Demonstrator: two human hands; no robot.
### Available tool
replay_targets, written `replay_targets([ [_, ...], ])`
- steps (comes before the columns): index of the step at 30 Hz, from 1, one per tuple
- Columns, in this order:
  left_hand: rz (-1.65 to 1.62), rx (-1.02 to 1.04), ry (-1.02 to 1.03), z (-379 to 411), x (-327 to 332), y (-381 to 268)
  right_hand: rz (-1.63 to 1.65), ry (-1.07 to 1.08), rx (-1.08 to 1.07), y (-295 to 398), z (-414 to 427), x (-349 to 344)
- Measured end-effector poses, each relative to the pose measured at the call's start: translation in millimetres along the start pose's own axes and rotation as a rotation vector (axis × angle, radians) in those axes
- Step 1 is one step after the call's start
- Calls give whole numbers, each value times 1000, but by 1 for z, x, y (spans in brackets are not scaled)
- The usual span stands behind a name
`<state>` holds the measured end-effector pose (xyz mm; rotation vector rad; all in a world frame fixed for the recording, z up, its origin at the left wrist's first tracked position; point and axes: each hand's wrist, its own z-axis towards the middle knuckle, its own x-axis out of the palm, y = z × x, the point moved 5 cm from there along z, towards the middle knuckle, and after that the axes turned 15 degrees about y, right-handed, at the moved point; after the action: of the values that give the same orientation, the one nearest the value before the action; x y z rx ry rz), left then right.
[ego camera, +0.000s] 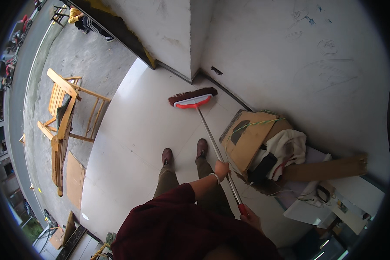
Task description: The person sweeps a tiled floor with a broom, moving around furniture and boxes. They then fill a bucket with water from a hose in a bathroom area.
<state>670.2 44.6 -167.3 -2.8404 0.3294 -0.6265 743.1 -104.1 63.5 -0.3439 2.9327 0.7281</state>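
Observation:
A push broom with dark brown bristles and a grey and red head (195, 101) rests on the pale tiled floor near the foot of the wall. Its metal pole runs back towards me between my feet and the cardboard box. My left hand (222, 169), with a band on the wrist, is closed around the middle of the pole. Lower down, my right hand (252, 218) grips the red end of the handle, partly hidden by that handle and my dark red top.
To the right an open cardboard box (242, 136) holds a white cloth (287, 148) and dark items, beside a cardboard strip (328, 169). Outside at left are a wooden folding chair (65, 120) and flat cardboard (74, 182). A seated person is at the upper left. Walls meet ahead.

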Motion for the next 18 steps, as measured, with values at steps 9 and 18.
replay_targets([
  [9,-312,-87,228,-28,16,42,60,17,33,23,-33,-21],
  [18,-218,279,-144,40,-145,-84,-458,93,-239,132,129,22],
])
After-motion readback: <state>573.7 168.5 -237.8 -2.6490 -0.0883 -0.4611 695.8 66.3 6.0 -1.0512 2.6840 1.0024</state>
